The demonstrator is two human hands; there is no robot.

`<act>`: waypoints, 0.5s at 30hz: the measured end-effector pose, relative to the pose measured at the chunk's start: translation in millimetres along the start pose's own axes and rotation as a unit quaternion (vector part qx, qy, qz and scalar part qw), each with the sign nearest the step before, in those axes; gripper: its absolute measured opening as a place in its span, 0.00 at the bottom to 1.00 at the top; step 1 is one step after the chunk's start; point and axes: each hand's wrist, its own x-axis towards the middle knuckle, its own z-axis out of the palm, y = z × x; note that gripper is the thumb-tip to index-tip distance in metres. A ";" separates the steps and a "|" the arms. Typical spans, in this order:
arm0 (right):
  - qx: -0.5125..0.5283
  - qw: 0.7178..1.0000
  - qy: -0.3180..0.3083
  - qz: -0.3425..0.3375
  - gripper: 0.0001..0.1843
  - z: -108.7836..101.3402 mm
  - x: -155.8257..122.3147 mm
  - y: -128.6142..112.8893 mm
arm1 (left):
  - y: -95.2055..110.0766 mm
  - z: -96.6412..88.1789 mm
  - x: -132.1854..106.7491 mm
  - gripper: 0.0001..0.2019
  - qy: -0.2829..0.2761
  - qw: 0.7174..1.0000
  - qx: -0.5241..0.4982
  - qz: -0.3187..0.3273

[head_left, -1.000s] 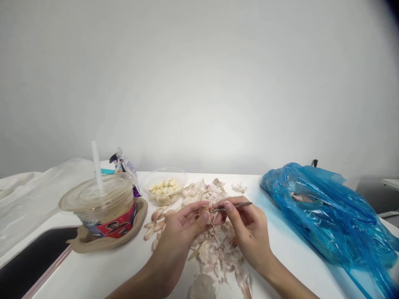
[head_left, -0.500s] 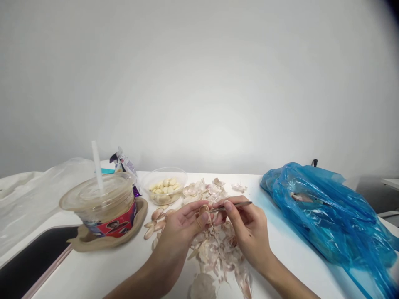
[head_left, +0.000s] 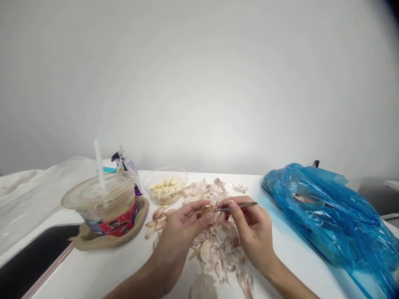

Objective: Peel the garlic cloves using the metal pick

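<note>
Table [head_left: 102, 270] white, grey wall [head_left: 199, 83] at far side. Left hand [head_left: 177, 232] pinches garlic clove [head_left: 206, 210], partly covered; right hand [head_left: 254, 230] grips slim tool [head_left: 247, 204], tip indistinct. Dark object [head_left: 34, 261], near left, cut off.

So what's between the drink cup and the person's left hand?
In the head view, the brown holder's rim, then some unpeeled garlic cloves on the white table.

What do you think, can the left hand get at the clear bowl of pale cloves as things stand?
Probably yes: the clear bowl stands just beyond the left hand, no lid shows, and only loose cloves and skins lie low between them. That hand holds a brown clove, though.
</note>
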 end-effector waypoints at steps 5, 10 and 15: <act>-0.006 1.000 0.007 -0.009 0.08 -0.1 -0.6 0.9 | 1.1 -0.3 -0.1 0.13 0.002 1.000 0.002 -0.007; -0.008 1.000 -0.004 0.005 0.08 -1.1 1.2 -4.7 | 1.3 -0.6 0.1 0.13 0.003 1.000 -0.001 -0.012; -0.003 1.000 -0.003 0.000 0.08 -1.2 2.0 -6.0 | 2.5 1.5 0.2 0.13 0.014 1.000 0.003 -0.020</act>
